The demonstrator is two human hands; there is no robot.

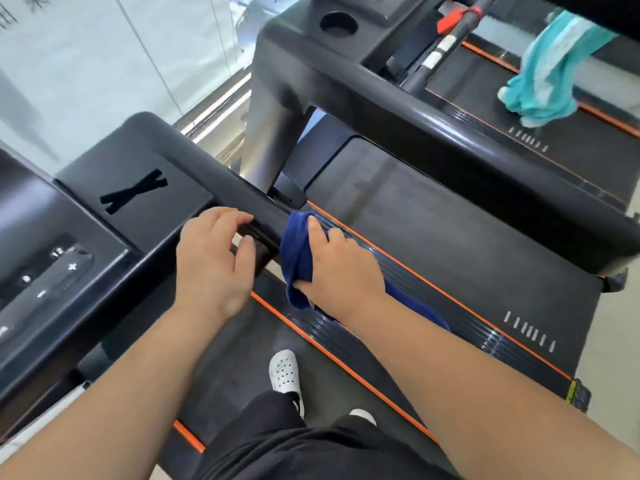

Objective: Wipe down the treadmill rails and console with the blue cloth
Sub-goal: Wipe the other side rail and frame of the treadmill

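I stand on a black treadmill. Its console (104, 244) fills the left of the head view, with a button panel (45, 275) at the far left. The right handrail (249, 209) runs out from the console toward the centre. My left hand (214, 261) rests on the handrail's end, fingers curled over it, holding nothing else. My right hand (339, 268) grips the dark blue cloth (294, 251), bunched against the rail's tip. Part of the cloth hangs under my right wrist.
A second treadmill (398, 98) stands to the right, with a cup holder (338, 24) and a teal cloth (550, 71) hanging over it. The orange-trimmed side strip (433, 306) lies below my hands. A glass wall (104, 64) is ahead, and my white shoe (284, 370) is on the belt.
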